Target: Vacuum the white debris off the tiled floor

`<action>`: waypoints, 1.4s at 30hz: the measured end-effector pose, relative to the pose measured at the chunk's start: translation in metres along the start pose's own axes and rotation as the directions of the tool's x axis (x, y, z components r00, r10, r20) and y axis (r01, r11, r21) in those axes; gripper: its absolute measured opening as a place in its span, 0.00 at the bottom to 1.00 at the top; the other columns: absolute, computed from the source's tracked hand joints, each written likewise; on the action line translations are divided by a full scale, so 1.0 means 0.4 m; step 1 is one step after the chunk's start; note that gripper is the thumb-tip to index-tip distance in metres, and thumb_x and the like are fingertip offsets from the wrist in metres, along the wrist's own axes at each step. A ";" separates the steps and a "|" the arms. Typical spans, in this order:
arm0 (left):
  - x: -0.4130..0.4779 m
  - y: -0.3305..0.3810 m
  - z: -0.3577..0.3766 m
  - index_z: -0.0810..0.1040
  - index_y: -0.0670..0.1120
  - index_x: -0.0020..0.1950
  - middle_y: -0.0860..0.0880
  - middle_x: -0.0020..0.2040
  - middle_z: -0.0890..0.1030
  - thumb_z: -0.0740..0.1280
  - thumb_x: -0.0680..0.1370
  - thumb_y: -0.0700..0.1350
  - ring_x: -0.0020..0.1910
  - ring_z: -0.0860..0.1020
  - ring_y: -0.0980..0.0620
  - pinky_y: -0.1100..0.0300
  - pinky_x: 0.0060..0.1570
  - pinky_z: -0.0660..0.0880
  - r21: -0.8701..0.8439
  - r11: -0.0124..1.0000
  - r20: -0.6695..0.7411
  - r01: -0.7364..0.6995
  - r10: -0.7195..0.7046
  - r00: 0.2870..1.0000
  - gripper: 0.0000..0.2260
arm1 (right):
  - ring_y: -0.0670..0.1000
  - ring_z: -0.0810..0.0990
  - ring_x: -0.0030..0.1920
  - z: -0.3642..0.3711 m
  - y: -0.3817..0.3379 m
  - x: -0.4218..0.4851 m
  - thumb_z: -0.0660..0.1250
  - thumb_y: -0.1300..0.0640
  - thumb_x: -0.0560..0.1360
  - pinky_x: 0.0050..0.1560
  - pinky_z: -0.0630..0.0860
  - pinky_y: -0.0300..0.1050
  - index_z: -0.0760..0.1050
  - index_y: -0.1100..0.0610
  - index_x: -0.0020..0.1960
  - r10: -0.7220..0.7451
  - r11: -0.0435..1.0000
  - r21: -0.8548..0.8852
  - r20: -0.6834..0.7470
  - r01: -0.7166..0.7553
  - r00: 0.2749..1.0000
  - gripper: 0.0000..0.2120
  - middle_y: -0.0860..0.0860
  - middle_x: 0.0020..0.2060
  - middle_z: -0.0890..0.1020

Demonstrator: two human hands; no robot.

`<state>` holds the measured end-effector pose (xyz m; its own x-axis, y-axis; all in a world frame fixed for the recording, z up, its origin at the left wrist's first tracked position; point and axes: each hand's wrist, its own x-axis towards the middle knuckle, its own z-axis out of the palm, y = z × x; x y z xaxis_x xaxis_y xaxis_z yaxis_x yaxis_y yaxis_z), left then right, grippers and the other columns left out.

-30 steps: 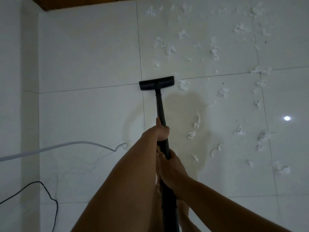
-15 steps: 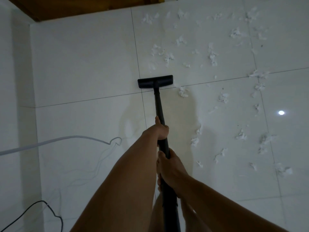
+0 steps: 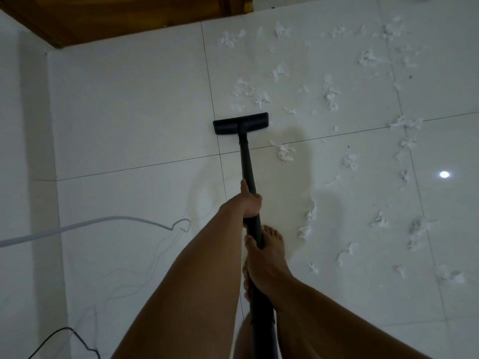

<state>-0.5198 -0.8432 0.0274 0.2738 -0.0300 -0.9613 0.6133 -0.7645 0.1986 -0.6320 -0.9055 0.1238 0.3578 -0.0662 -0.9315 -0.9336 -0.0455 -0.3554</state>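
The white debris (image 3: 260, 98) lies scattered over the right and far parts of the tiled floor (image 3: 129, 125), with the nearest cluster just beyond the black vacuum head (image 3: 241, 123). Over the last second the head has slid forward across the grout joint onto the far tile, so its front edge now sits just short of that cluster. 1 clump (image 3: 285, 152) that lay beside the head now sits beside the wand (image 3: 245, 161), untouched. That suggests this stroke will take the cluster ahead, while the clump needs a later pass further right. Most of the debris is still on the floor, so the job looks to be at an early stage.

The left hand (image 3: 248, 203) holds the wand further down its length, arm stretched well forward, fingers (image 3: 256, 200) clamped round it. The right hand (image 3: 263, 260) grips nearer the body, fingers wrapped round the wand too. A bare foot (image 3: 276, 237) stands just behind it.

A white cable (image 3: 103, 219) and a black cable (image 3: 59, 331) trail on the left, well apart from the head. A wooden door (image 3: 129, 16) closes the far edge.
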 end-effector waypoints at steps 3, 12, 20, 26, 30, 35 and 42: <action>0.011 0.014 -0.003 0.31 0.55 0.82 0.36 0.71 0.74 0.51 0.87 0.52 0.57 0.81 0.39 0.47 0.56 0.82 0.000 1.000 -0.009 -0.003 0.003 1.000 0.32 | 0.53 0.74 0.27 -0.011 -0.007 0.013 0.59 0.52 0.84 0.28 0.77 0.43 0.67 0.47 0.49 0.001 1.000 0.008 0.010 -0.001 1.000 0.05 0.57 0.36 0.77; 0.040 0.051 -0.005 0.30 0.56 0.82 0.38 0.68 0.76 0.51 0.87 0.53 0.56 0.81 0.41 0.45 0.60 0.81 -0.009 1.000 -0.022 0.000 0.000 1.000 0.32 | 0.56 0.79 0.28 -0.044 -0.009 0.053 0.57 0.40 0.78 0.35 0.83 0.53 0.69 0.44 0.53 -0.054 0.989 -0.136 0.010 0.055 0.998 0.09 0.58 0.36 0.80; 0.064 0.064 -0.007 0.31 0.55 0.82 0.38 0.69 0.76 0.51 0.87 0.53 0.51 0.80 0.43 0.46 0.58 0.81 0.005 1.000 -0.044 -0.024 0.024 0.999 0.32 | 0.60 0.84 0.41 -0.026 0.039 0.132 0.51 0.31 0.68 0.57 0.78 0.66 0.69 0.39 0.52 -0.104 0.970 -0.225 -0.051 0.090 0.993 0.20 0.53 0.38 0.82; 0.059 0.073 -0.005 0.31 0.55 0.82 0.38 0.68 0.76 0.51 0.87 0.52 0.51 0.79 0.43 0.48 0.55 0.81 -0.030 0.999 -0.047 -0.039 0.037 0.998 0.32 | 0.50 0.81 0.54 -0.052 0.044 0.149 0.48 0.29 0.72 0.60 0.77 0.56 0.71 0.41 0.59 -0.213 0.894 -0.420 -0.086 0.158 0.973 0.26 0.45 0.52 0.82; 0.062 0.079 -0.009 0.31 0.55 0.82 0.37 0.68 0.76 0.51 0.87 0.52 0.53 0.81 0.42 0.48 0.54 0.81 -0.053 0.998 -0.040 -0.044 0.042 0.998 0.32 | 0.52 0.81 0.53 -0.061 0.019 0.141 0.48 0.29 0.69 0.59 0.77 0.55 0.71 0.41 0.59 -0.206 0.892 -0.423 -0.068 0.159 0.976 0.28 0.45 0.51 0.82; 0.075 0.082 -0.022 0.31 0.55 0.82 0.38 0.69 0.76 0.51 0.87 0.52 0.58 0.81 0.39 0.46 0.57 0.81 -0.052 0.997 -0.061 -0.050 0.046 0.997 0.32 | 0.53 0.84 0.44 -0.038 0.018 0.155 0.47 0.27 0.69 0.57 0.79 0.59 0.69 0.36 0.55 -0.166 0.917 -0.380 -0.090 0.120 0.982 0.23 0.49 0.39 0.83; 0.101 0.093 -0.048 0.32 0.56 0.82 0.38 0.68 0.76 0.52 0.87 0.52 0.50 0.79 0.43 0.49 0.49 0.80 -0.082 0.994 -0.081 -0.068 0.062 0.995 0.32 | 0.49 0.83 0.25 -0.040 -0.012 0.166 0.51 0.33 0.76 0.42 0.85 0.52 0.69 0.39 0.56 -0.130 0.956 -0.271 -0.049 0.112 0.990 0.16 0.48 0.25 0.81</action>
<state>-0.4717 -0.8605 -0.0004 0.3704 -0.0247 -0.9286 0.6519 -0.7052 0.2788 -0.6036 -0.9255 0.0648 0.4766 -0.1086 -0.8724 -0.8474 -0.3209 -0.4230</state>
